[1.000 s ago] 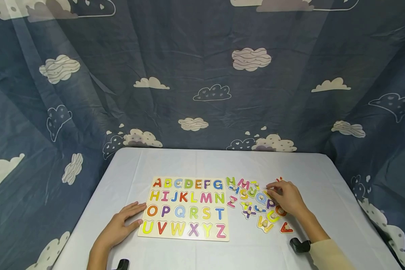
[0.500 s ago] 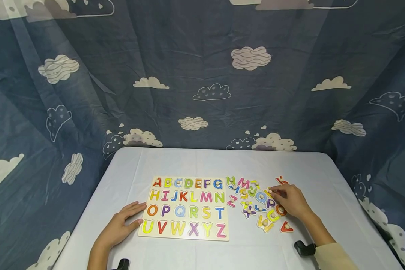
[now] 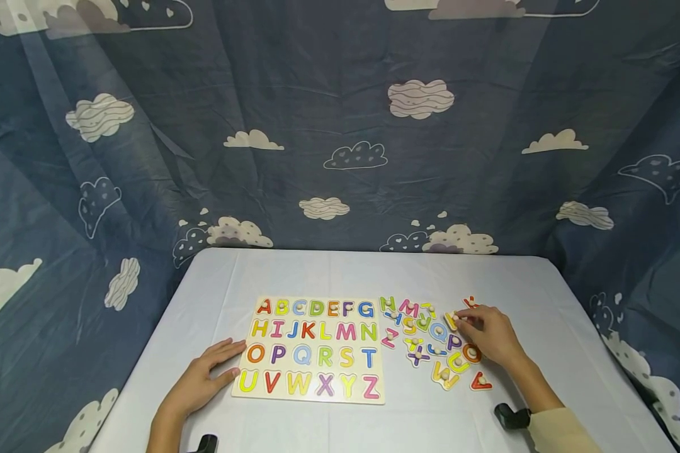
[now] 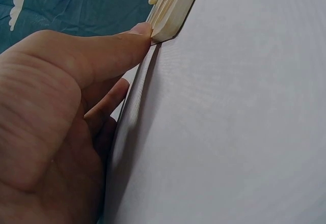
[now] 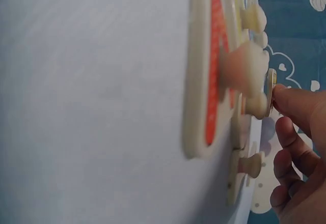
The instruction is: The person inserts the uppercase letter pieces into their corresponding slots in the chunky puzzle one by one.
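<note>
I find the hands apart: the left hand (image 3: 195, 380), fingers extended, touches the cream wooden alphabet board (image 3: 336, 370) at its left edge; the right hand (image 3: 489, 333) pinches a yellow wooden letter (image 3: 450, 321) right of the board.

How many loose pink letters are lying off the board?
2: a pink M on the far side of the pile, and a pink Z just past the board's right edge. Others may be hidden under the right hand.

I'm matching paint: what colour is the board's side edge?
Pale cream; the board's edge shows best from the left wrist.
</note>
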A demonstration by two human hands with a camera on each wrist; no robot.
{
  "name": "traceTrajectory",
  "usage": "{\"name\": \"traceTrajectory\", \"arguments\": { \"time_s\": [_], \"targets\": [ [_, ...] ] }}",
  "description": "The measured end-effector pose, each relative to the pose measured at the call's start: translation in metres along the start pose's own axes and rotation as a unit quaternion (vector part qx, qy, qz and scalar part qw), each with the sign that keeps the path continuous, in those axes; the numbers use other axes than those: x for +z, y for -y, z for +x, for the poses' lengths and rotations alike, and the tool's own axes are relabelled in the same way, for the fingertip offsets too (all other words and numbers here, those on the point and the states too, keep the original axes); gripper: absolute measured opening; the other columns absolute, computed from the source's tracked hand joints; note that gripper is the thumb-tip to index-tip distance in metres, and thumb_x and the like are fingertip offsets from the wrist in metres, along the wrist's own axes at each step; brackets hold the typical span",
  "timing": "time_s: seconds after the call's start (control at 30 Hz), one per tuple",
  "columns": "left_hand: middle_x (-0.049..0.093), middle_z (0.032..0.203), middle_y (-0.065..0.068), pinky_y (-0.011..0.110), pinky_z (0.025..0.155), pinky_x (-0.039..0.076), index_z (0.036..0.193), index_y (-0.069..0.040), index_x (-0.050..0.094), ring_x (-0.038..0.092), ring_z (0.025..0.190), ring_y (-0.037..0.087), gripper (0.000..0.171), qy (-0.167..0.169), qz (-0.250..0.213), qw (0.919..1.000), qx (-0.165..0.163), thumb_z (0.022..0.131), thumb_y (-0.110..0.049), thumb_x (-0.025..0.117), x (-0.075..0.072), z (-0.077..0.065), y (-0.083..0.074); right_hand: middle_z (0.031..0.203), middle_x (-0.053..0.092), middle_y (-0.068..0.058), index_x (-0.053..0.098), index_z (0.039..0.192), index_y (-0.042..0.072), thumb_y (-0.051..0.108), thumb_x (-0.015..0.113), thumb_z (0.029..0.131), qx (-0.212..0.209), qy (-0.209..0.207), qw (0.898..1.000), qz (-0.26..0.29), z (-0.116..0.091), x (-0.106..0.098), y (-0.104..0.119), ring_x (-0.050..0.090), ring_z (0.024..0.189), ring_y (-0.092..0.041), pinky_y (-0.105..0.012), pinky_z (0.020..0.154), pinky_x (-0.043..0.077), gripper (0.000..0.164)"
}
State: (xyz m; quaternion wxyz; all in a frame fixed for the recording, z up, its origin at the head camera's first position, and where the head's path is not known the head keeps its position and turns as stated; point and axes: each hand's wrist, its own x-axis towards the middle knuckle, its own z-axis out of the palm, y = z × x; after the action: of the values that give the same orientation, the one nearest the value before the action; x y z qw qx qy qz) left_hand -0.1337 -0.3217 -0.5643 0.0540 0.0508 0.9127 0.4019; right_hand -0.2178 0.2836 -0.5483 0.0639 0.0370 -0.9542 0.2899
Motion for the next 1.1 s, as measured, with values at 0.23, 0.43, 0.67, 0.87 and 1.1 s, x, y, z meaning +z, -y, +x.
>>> {"name": "traceTrajectory", "arguments": {
  "time_s": [0.23,0.43,0.67,0.87,1.1],
  "targets": [
    [0.054,0.155,0.003,0.073,0.117,0.028,0.144,-0.024,0.063,0.035,0.152,0.038,0.055,-0.002,-0.002,1.0000,0.009,0.091,-0.035,0.077,-0.001,-0.002,0.001,0.092,0.067,-0.006,0.079,0.115,0.010,0.023,0.079,0.092,-0.005,-0.002,1.000,0.009,0.004,0.001,0.015,0.050,0.090,-0.024,-0.035,0.071,0.041,0.026],
    [0.055,0.155,0.005,0.073,0.117,0.029,0.144,-0.023,0.063,0.035,0.151,0.040,0.055,-0.003,0.009,0.9999,0.014,0.092,-0.035,0.076,-0.003,-0.004,-0.002,0.085,0.065,-0.002,0.080,0.111,0.012,0.025,0.081,0.091,-0.023,0.000,0.999,0.026,0.011,0.015,0.037,0.052,0.088,-0.024,-0.055,0.098,0.045,0.025],
    [0.057,0.153,0.003,0.074,0.116,0.029,0.143,-0.022,0.063,0.036,0.151,0.040,0.053,-0.004,0.003,0.9999,0.017,0.093,-0.034,0.076,-0.005,-0.005,-0.003,0.087,0.067,0.003,0.081,0.107,0.017,0.032,0.081,0.090,-0.034,0.008,0.998,0.047,0.020,0.037,0.082,0.052,0.091,-0.021,-0.036,0.077,0.043,0.022],
    [0.057,0.153,0.001,0.075,0.116,0.028,0.144,-0.023,0.063,0.035,0.152,0.039,0.054,-0.002,-0.005,0.9999,0.015,0.092,-0.035,0.076,-0.004,-0.006,-0.001,0.084,0.066,0.007,0.082,0.105,0.017,0.030,0.083,0.089,-0.073,0.018,0.994,0.083,0.025,0.058,0.127,0.053,0.085,-0.020,-0.032,0.074,0.042,0.021],
    [0.055,0.154,0.002,0.074,0.117,0.028,0.144,-0.024,0.063,0.034,0.153,0.040,0.054,0.000,0.001,0.9999,0.013,0.092,-0.036,0.076,-0.002,-0.001,-0.002,0.079,0.064,0.010,0.083,0.101,0.018,0.030,0.084,0.087,-0.115,0.027,0.988,0.096,0.031,0.083,0.176,0.055,0.084,-0.024,-0.031,0.075,0.041,0.018]
  ]
}}
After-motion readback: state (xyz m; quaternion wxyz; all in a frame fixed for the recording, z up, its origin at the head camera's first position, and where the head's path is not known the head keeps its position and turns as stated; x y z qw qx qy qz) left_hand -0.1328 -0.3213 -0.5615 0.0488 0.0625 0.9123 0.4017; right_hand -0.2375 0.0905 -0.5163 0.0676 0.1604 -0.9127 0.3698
